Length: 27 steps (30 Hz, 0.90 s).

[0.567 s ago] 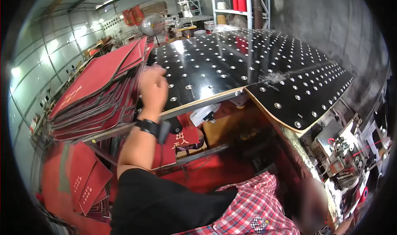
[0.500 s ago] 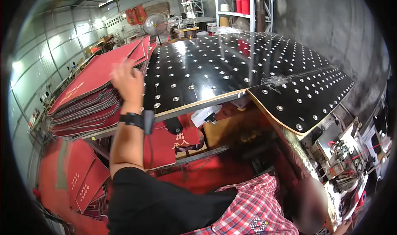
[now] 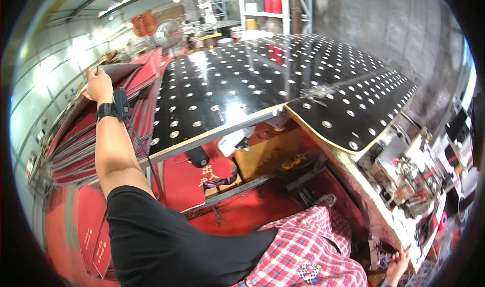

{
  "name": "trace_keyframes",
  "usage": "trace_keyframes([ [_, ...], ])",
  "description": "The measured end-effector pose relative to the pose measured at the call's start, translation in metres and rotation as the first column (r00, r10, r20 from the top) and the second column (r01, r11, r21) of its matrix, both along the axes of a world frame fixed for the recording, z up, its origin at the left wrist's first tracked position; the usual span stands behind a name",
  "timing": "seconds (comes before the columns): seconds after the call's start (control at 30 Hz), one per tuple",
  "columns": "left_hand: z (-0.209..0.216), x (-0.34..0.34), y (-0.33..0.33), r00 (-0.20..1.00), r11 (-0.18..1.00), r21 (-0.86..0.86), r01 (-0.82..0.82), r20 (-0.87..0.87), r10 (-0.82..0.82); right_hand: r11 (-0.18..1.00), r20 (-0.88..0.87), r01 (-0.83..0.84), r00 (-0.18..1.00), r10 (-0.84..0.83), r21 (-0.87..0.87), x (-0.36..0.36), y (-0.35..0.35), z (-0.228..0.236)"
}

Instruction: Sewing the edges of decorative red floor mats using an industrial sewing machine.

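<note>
My left hand (image 3: 100,86) is closed on the edge of the top red floor mat (image 3: 120,71), lifting that side so the grey underside shows. Beneath it lies a tall stack of red mats with grey edges (image 3: 113,140), on the left beside the black tabletop (image 3: 222,92). A dark wristband with a small black device (image 3: 121,104) and a cable sits on my left wrist. At the lower right, my right hand (image 3: 398,265) has curled fingers beside the worn edge of the sewing table (image 3: 386,219); what they hold, if anything, is hidden.
Silvery round studs dot the black tabletop. Under its front edge lies a red mat with yellow lettering (image 3: 189,178) near a cardboard box (image 3: 273,158). More red mats (image 3: 93,231) lean at lower left. Sewing machine parts (image 3: 411,178) stand at right. A fan (image 3: 167,33) is behind.
My left hand has moved left across the stack and closed on the top mat, whose edge is now bent upward. My right hand now shows at the lower right. The view has shifted.
</note>
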<state>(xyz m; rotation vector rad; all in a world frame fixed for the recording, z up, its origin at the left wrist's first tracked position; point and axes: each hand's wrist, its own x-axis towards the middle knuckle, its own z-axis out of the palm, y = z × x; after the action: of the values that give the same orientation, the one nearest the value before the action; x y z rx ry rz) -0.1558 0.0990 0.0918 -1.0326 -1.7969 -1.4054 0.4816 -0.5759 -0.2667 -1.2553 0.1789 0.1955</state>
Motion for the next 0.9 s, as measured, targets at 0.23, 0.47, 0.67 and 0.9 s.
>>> trace_keyframes([
  [0.23, -0.059, 0.328, -0.023, 0.504, 0.727, -0.015, 0.687, -0.710, -0.491, 0.976, 0.011, -0.192, 0.981, 0.194, -0.099, -0.020, 0.073, 0.035],
  [0.47, -0.208, 0.605, -0.210, -0.352, -0.142, -0.378, 0.915, -0.574, -0.739, 0.788, 0.087, -0.515, 0.817, 0.571, -0.337, -0.049, 0.158, 0.085],
  [0.67, -0.297, 0.623, -0.326, -0.862, -0.671, -0.587, 0.453, -0.097, -0.497, 0.842, 0.129, -0.484, 0.843, 0.522, -0.238, -0.043, 0.202, 0.118],
  [0.9, -0.328, 0.503, -0.285, -0.702, -0.726, -0.685, -0.063, 0.547, -0.456, 0.781, -0.014, -0.603, 0.793, 0.609, -0.161, -0.022, 0.241, 0.105],
])
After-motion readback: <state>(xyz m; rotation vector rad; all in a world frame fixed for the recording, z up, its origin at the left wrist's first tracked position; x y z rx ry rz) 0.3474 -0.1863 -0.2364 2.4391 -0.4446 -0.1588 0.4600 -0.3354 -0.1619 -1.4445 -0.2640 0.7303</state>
